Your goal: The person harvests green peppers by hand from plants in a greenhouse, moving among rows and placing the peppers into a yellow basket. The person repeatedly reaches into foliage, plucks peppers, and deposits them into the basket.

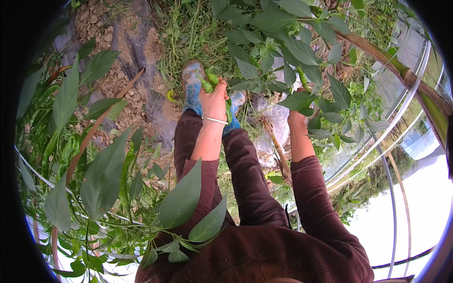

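Several green chili peppers (207, 86) are held in my left hand (215, 100), which wears a pale bracelet at the wrist; some stick out above the fingers and one hangs below them. My right hand (298, 115) is raised among the leaves of a pepper plant (300, 49). A green pepper (303, 78) hangs just above it. Leaves cover the fingers, so their grip is hidden.
Pepper plants with long green fruit (69, 152) fill the left side. A wooden stake (95, 125) leans there, and a thick stalk (393, 62) and white cords (400, 116) cross at right. Dark film (136, 46) with soil lies on the ground.
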Tool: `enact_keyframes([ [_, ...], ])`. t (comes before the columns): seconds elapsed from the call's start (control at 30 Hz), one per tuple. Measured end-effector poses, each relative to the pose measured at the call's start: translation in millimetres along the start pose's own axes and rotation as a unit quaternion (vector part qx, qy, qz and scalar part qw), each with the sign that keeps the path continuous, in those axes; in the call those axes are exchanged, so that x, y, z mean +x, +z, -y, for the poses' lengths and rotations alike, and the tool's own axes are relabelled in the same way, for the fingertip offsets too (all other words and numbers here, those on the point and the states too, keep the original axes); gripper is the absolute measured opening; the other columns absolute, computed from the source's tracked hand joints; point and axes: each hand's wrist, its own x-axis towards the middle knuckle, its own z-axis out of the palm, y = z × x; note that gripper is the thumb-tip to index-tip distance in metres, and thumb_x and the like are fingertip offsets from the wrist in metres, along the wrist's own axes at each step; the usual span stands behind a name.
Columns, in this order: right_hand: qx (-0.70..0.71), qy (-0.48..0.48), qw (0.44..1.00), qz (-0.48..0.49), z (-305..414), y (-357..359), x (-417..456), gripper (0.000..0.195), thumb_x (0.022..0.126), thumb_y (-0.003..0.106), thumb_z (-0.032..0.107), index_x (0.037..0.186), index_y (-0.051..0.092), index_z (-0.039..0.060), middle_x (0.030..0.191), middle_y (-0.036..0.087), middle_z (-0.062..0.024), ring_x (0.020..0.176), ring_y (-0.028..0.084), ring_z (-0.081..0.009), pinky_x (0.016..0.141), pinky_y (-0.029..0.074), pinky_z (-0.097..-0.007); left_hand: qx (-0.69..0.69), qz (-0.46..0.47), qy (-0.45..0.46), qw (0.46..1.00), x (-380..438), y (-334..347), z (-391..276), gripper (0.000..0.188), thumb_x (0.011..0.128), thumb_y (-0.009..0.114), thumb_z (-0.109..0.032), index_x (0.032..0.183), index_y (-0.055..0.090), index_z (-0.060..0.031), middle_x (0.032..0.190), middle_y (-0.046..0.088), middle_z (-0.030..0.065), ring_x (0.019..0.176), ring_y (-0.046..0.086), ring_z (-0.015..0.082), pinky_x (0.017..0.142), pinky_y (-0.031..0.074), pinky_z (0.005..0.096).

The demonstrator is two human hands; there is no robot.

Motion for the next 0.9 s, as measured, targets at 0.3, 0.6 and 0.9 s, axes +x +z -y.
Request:
enact_keyframes([
  [0.3,-0.049,-0.056,0.996,0.052,23,86,10,0.032,0.086,0.062,0.02,0.111,0.058,0.0,0.099,0.063,-0.0116,0.086,0.057,-0.0228,0.079,0.045,-0.0358,0.072,-0.047,0.139,0.987,10,-2,8,0.017,0.079,0.066,0.003,0.093,0.057,-0.0007,0.08,0.06,0.0006,0.068,0.054,0.0071,0.06,0.045,0.0197],
  [0.6,0.315,0.235,0.897,0.203,65,33,1,0.025,0.084,0.065,0.026,0.094,0.061,0.0027,0.096,0.061,-0.0082,0.091,0.056,-0.0214,0.08,0.044,-0.0365,0.157,0.092,0.112,0.977,13,-18,-24,0.01,0.081,0.068,-0.005,0.088,0.063,-0.0005,0.085,0.065,0.0056,0.074,0.06,0.0138,0.068,0.047,0.0275],
  [0.9,0.514,0.262,0.77,0.274,142,36,-29,0.03,0.086,0.062,0.033,0.096,0.06,0.0042,0.069,0.051,-0.0048,0.075,0.049,-0.024,0.064,0.039,-0.0354,0.137,0.449,-0.081,0.879,-26,7,-31,0.011,0.076,0.067,0.001,0.086,0.062,-0.0018,0.093,0.063,0.0031,0.084,0.056,0.0087,0.076,0.046,0.0243],
])
